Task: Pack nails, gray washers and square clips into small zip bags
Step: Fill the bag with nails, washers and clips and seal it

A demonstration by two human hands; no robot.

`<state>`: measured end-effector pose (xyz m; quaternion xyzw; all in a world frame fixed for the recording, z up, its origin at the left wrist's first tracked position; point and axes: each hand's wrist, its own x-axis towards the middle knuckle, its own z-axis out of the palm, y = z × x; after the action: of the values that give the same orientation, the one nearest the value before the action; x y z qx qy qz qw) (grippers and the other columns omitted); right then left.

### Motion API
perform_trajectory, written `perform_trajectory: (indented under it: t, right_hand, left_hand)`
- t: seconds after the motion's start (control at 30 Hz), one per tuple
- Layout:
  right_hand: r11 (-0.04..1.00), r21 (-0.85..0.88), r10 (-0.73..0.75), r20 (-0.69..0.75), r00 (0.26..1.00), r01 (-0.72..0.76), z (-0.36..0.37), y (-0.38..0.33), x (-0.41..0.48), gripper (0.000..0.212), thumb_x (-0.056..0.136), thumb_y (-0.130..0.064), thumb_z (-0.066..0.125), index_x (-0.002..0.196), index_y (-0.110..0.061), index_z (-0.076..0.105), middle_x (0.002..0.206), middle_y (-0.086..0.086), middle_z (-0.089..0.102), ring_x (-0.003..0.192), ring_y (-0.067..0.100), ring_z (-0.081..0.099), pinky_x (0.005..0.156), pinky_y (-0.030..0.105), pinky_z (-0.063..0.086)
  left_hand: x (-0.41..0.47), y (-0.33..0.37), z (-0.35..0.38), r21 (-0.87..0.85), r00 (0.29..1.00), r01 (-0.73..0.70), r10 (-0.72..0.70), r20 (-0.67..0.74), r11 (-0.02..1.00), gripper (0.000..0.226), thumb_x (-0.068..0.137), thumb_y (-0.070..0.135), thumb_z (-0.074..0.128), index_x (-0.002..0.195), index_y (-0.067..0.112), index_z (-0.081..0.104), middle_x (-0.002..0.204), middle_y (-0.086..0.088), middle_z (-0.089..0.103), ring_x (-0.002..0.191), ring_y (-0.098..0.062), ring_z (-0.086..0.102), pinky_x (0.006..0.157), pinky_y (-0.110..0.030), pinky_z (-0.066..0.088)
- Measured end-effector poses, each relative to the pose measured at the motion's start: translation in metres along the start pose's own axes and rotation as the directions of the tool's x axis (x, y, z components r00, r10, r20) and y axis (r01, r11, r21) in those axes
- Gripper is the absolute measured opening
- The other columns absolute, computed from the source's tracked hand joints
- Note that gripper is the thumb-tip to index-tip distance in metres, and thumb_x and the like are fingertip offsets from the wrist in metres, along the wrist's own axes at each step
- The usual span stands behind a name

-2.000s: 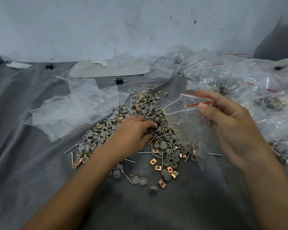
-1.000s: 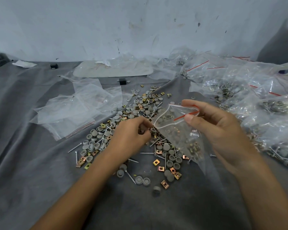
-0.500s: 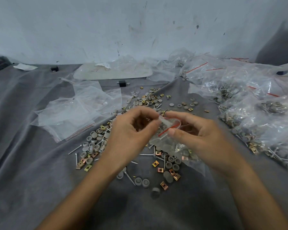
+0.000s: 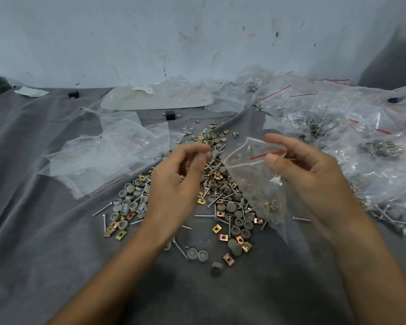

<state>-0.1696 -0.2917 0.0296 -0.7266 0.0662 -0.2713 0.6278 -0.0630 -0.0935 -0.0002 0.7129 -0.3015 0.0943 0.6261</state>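
Observation:
A loose pile of gray washers (image 4: 238,222), nails (image 4: 204,215) and brass-coloured square clips (image 4: 217,228) lies on the gray cloth (image 4: 45,231) in the middle. My right hand (image 4: 314,181) pinches a small clear zip bag (image 4: 256,184) at its red-striped mouth, thumb in front and fingers behind. The bag hangs over the pile's right side with its mouth gaping, and a few parts sit in its bottom. My left hand (image 4: 176,181) hovers just left of the bag mouth, above the pile. Its fingers are loosely curled and I see nothing in them.
Empty zip bags (image 4: 103,156) lie spread at the left of the pile. Filled bags (image 4: 361,137) are heaped along the right side. A pale flat sheet (image 4: 155,99) and a small black block (image 4: 170,114) lie near the wall behind.
Two seconds ago my left hand was down on the pile. It rose to the bag mouth, met my right hand there, and has now drawn back left.

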Motion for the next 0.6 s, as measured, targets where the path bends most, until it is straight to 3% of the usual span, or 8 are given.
perform_trajectory:
  t: [0.1, 0.17, 0.23, 0.4, 0.6]
  right_hand:
    - [0.998, 0.056, 0.02, -0.078, 0.997, -0.016, -0.006, 0.001, 0.004, 0.03, 0.085, -0.024, 0.076, 0.113, -0.035, 0.077, 0.094, -0.008, 0.072, 0.086, 0.004, 0.062, 0.076, 0.014, 0.053]
    - [0.998, 0.065, 0.028, -0.094, 0.995, -0.022, -0.008, 0.001, 0.005, 0.029, 0.088, -0.02, 0.075, 0.114, -0.034, 0.077, 0.095, -0.01, 0.072, 0.087, 0.003, 0.063, 0.076, 0.014, 0.052]
    - [0.997, 0.07, 0.031, -0.1, 0.995, -0.024, -0.007, 0.001, 0.004, 0.03, 0.088, -0.019, 0.075, 0.115, -0.032, 0.077, 0.094, -0.011, 0.073, 0.086, 0.001, 0.064, 0.076, 0.014, 0.052]
    - [0.998, 0.06, 0.036, -0.091, 0.995, -0.031, -0.005, 0.002, 0.004, 0.031, 0.089, -0.018, 0.075, 0.117, -0.03, 0.076, 0.1, -0.007, 0.074, 0.092, 0.006, 0.065, 0.089, 0.026, 0.055]
    - [0.998, 0.053, 0.035, -0.071, 0.997, -0.032, -0.003, 0.001, 0.003, 0.035, 0.081, -0.029, 0.077, 0.116, -0.032, 0.076, 0.1, -0.008, 0.075, 0.093, 0.006, 0.066, 0.086, 0.021, 0.055]
  left_hand:
    - [-0.002, -0.013, 0.001, 0.186, 0.995, 0.024, -0.042, 0.091, 0.982, 0.017, 0.1, 0.024, 0.06, 0.113, 0.033, 0.067, 0.091, 0.016, 0.069, 0.083, -0.002, 0.064, 0.071, -0.019, 0.051]
    - [-0.006, -0.02, 0.007, 0.366, 0.973, -0.071, -0.016, 0.229, 0.928, 0.023, 0.1, 0.023, 0.059, 0.121, 0.031, 0.066, 0.106, 0.019, 0.068, 0.099, 0.0, 0.062, 0.084, -0.017, 0.05]
    - [-0.009, -0.025, 0.015, 0.476, 0.941, -0.18, 0.01, 0.338, 0.861, 0.028, 0.102, 0.021, 0.056, 0.128, 0.023, 0.066, 0.121, 0.01, 0.067, 0.113, -0.006, 0.057, 0.098, -0.027, 0.046]
    - [-0.005, -0.029, 0.027, 0.571, 0.877, -0.332, 0.022, 0.481, 0.751, 0.032, 0.102, 0.019, 0.054, 0.133, 0.02, 0.063, 0.13, 0.006, 0.063, 0.119, -0.015, 0.052, 0.102, -0.031, 0.043]
    - [0.003, -0.031, 0.023, 0.631, 0.875, -0.311, -0.045, 0.481, 0.711, 0.028, 0.1, 0.034, 0.059, 0.124, 0.022, 0.065, 0.119, 0.005, 0.062, 0.113, -0.016, 0.052, 0.095, -0.03, 0.042]
